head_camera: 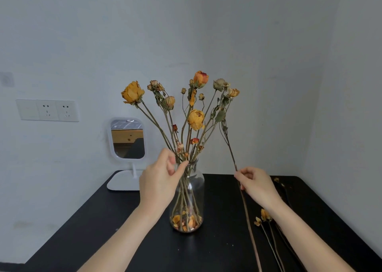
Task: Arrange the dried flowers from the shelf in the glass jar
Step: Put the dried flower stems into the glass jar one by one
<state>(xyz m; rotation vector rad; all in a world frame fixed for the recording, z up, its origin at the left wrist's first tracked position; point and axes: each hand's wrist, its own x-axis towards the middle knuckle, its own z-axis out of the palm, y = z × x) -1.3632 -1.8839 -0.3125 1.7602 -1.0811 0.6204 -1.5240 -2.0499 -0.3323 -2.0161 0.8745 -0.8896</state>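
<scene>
Black table (103,220), seen from my seat, with the jar (189,199) as the clock's centre. The table's far edge meets the wall at 12 o'clock. Its left edge runs slantwise from 10 o'clock down to 8 o'clock, and its right edge lies close to the side wall at 3 to 4 o'clock. Bare tabletop lies at 7 to 8 o'clock, under my left forearm, and in the strip between the jar and the stem (228,145) at 3 o'clock. A mirror (128,139) on a white foot stands on the far left corner at 10 o'clock, with wall sockets (47,110) beyond it at 10 o'clock. Loose blooms (265,216) lie flat at 4 o'clock, partly under my right forearm. The jar is clear glass, upright and well inside every edge. It holds the flowers (195,118), whose stems cross in the neck and fan out above it, and dry orange petals lie on its bottom. My left hand (161,176) is at the jar's mouth at 10 o'clock, with thumb and fingers closed on the flowers just above the rim. My right hand (256,183), at 2 o'clock and apart from the jar, pinches the stem between thumb and fingers. The stem rises tilted toward the bunch, and its lower end runs off the bottom of the view.
</scene>
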